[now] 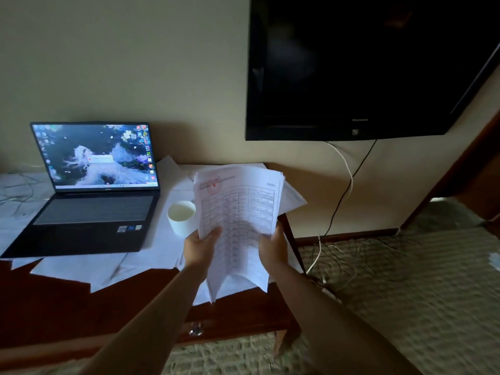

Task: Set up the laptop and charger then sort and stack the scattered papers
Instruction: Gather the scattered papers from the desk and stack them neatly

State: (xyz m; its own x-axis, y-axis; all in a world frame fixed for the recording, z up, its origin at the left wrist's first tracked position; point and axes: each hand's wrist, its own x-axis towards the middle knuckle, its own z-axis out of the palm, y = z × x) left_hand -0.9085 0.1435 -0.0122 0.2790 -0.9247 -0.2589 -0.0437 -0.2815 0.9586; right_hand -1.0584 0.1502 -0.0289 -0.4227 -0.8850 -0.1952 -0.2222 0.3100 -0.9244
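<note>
Papers (238, 212) in a thick sheaf are held up above the right end of the wooden surface (54, 307), the top sheet printed with a table and a red stamp at its 11 o'clock corner. The left hand (201, 246) grips the sheaf's lower left edge, thumb curled over the front; the right hand (273, 246) grips the lower right edge the same way — fingers hidden behind the pages. More loose sheets (108, 269) lie scattered on the surface, some hanging over its front edge. At 9 o'clock from the sheaf, the laptop (92, 201) stands open and lit on those sheets. A white cup (181, 216) sits between laptop and sheaf — just beside the left hand. At 1 o'clock a dark television (365, 66) hangs on the wall, cables (343, 196) trailing down to the carpet.
</note>
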